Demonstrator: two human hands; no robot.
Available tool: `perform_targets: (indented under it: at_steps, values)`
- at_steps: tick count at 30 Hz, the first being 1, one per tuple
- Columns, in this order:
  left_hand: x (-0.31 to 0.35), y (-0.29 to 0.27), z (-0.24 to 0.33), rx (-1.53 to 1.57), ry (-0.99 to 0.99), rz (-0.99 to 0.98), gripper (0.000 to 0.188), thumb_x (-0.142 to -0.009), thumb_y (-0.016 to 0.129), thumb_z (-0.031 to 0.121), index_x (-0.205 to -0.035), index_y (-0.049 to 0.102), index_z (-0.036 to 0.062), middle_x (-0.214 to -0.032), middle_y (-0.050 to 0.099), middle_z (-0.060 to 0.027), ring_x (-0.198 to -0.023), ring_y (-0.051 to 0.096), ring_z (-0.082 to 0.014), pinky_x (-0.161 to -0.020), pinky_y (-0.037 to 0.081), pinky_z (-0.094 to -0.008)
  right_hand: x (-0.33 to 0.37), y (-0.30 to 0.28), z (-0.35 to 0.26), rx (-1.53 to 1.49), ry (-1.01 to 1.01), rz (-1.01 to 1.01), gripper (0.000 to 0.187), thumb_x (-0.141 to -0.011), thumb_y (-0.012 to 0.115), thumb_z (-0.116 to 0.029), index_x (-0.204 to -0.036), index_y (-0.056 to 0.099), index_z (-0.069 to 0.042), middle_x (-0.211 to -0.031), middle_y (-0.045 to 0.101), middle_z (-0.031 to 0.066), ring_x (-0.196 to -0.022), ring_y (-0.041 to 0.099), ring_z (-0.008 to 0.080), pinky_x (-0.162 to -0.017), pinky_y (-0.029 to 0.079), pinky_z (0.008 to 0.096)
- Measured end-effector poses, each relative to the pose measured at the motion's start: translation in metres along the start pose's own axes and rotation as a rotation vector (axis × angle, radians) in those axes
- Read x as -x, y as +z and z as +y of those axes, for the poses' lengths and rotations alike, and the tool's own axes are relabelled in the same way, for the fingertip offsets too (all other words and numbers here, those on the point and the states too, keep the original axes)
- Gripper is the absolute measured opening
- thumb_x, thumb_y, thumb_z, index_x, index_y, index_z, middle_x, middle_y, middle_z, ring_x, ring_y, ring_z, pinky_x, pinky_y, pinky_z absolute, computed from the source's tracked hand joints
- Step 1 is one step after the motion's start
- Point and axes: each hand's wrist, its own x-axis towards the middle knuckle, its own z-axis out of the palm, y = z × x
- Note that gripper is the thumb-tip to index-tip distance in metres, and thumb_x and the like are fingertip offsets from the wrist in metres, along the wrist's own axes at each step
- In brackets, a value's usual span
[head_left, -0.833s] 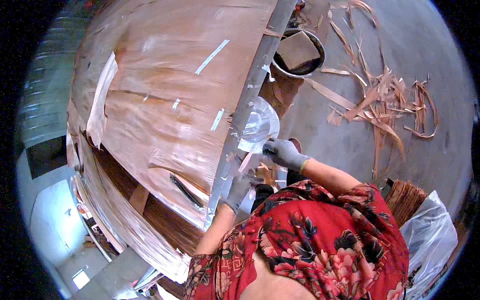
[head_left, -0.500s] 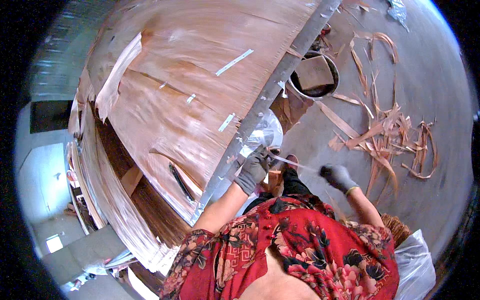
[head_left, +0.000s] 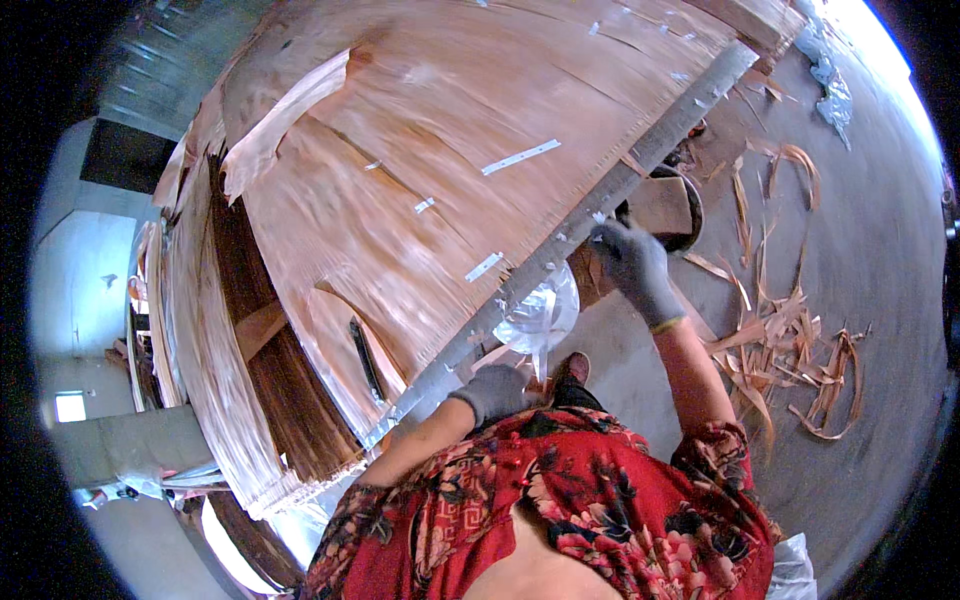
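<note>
My right hand (head_left: 637,272), in a grey glove with dark fingertips, reaches up to the table's metal edge strip (head_left: 570,235). Its fingers are bent together beside a small white tape scrap (head_left: 600,217); what they hold, if anything, is too small to make out. Close to my body, my left hand (head_left: 494,394), gloved too, is curled with its fingertips hidden. Just above it a clear plastic bag (head_left: 545,315) hangs at the table edge, and a pale strip (head_left: 540,362) dangles below. Brown wood veneer sheets (head_left: 430,270) cover the table, bearing several white tape pieces (head_left: 521,157).
A black-handled tool (head_left: 364,358) lies on the veneer near its lower corner. Beyond my right hand stands a round bucket (head_left: 697,212) with a brown block in it. Torn veneer strips (head_left: 770,345) are heaped on the floor at the right. Crumpled clear plastic (head_left: 832,90) lies farther off.
My right hand has moved up and left from the floor side to the table edge. My left hand has drawn down toward my body. The pale strip stretched between my hands no longer shows there.
</note>
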Motion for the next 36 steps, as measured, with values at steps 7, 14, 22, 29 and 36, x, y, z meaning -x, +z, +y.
perform_targets:
  at_steps: [7, 14, 22, 29, 36]
  values:
    - [0.048, -0.093, 0.009, 0.189, -0.075, 0.46, 0.033, -0.081, 0.059, 0.037, -0.084, 0.066, 0.005, -0.088, 0.064, -0.0193, -0.082, 0.062, -0.0329, -0.077, 0.049, -0.0404, -0.135, 0.034, 0.037, 0.033, 0.018, 0.156, 0.017, -0.079, 0.062, -0.024, -0.095, 0.066, -0.02, -0.095, 0.061, 0.0109, -0.087, 0.061, 0.0324, -0.071, 0.048, 0.0412]
    - [-0.061, -0.159, -0.09, -0.188, 0.024, 1.251, 0.061, -0.079, 0.063, 0.024, -0.133, 0.039, 0.0083, -0.143, 0.027, -0.0198, -0.135, 0.017, -0.0398, -0.103, 0.027, -0.049, -0.175, 0.06, 0.036, 0.273, -0.027, -0.046, 0.016, -0.075, 0.06, -0.023, -0.09, 0.065, -0.022, -0.097, 0.06, 0.0114, -0.087, 0.061, 0.0346, -0.071, 0.049, 0.0419]
    - [-0.145, -0.201, -0.12, -0.369, -0.11, 1.129, 0.072, -0.083, 0.057, 0.031, -0.14, 0.024, 0.0045, -0.141, 0.033, -0.0171, -0.134, 0.021, -0.0364, -0.106, 0.022, -0.0468, -0.194, 0.064, 0.028, 0.513, 0.027, -0.197, 0.019, -0.077, 0.054, -0.019, -0.09, 0.061, -0.006, -0.087, 0.062, 0.018, -0.082, 0.062, 0.0375, -0.067, 0.049, 0.0458]
    - [-0.151, -0.201, -0.133, -0.405, 0.063, 1.221, 0.068, -0.082, 0.056, 0.035, -0.136, 0.03, 0.0026, -0.133, 0.041, -0.0194, -0.125, 0.036, -0.0319, -0.105, 0.024, -0.0469, -0.167, 0.065, 0.027, 0.315, 0.097, -0.085, 0.012, -0.076, 0.057, -0.016, -0.085, 0.058, -0.007, -0.093, 0.06, 0.0163, -0.081, 0.06, 0.0365, -0.066, 0.048, 0.0444]
    - [-0.148, -0.202, -0.132, -0.355, 0.073, 1.233, 0.068, -0.08, 0.057, 0.033, -0.135, 0.032, 0.0016, -0.132, 0.042, -0.0191, -0.123, 0.038, -0.0317, -0.103, 0.025, -0.0471, -0.171, 0.058, 0.032, 0.171, -0.089, 0.04, 0.012, -0.082, 0.051, -0.017, -0.088, 0.061, -0.013, -0.102, 0.059, 0.0091, -0.084, 0.06, 0.0342, -0.071, 0.049, 0.0419]
